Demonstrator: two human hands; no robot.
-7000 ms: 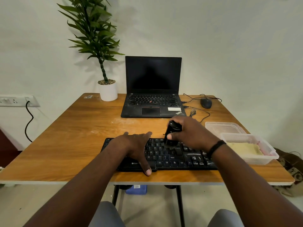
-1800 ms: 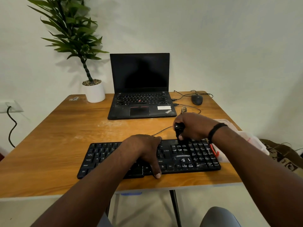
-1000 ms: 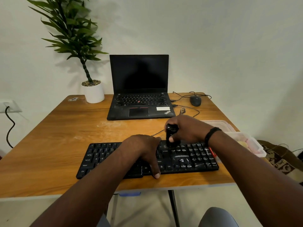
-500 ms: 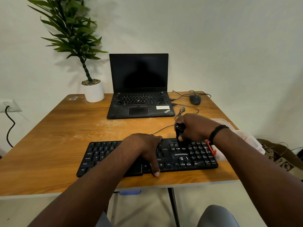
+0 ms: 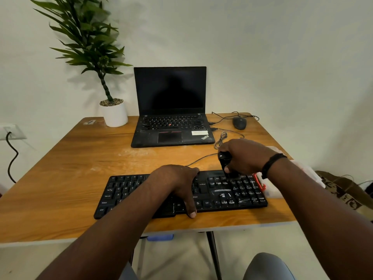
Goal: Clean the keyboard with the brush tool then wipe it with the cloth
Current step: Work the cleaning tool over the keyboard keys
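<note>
- Right hand [image 5: 245, 156] is gripping the small black handheld brush tool [image 5: 224, 161], fingers curled round it, working end pointing down at the upper rows of the number pad on the flat black full-size keyboard [image 5: 232, 190].
- Left hand [image 5: 177, 183] is lying flat across the keyboard's middle, fingers straight and holding nothing, thumb reaching past the near edge onto the wooden desk [image 5: 66, 178].
- Bristles are hiding under the right-hand grip, so whether they are actually touching the keys is probably yes, but unclear.
- Risk: the brush is sitting near the back edge, so hard strokes could be flicking dust onto the desk or pushing the keyboard back toward its thin cable [image 5: 201, 158].
- Risk: the left palm is covering the centre keys, so that patch could be going unbrushed unless the hand shifts.
- Risk: the clear plastic container [image 5: 272, 191] is touching or just beside the keyboard's right end; a wide sweep could be knocking it.
- Relative to the grip: the keyboard is lying directly below and in front of it, near the desk's front edge.
- No cloth is clearly showing; wiping not yet done.
</note>
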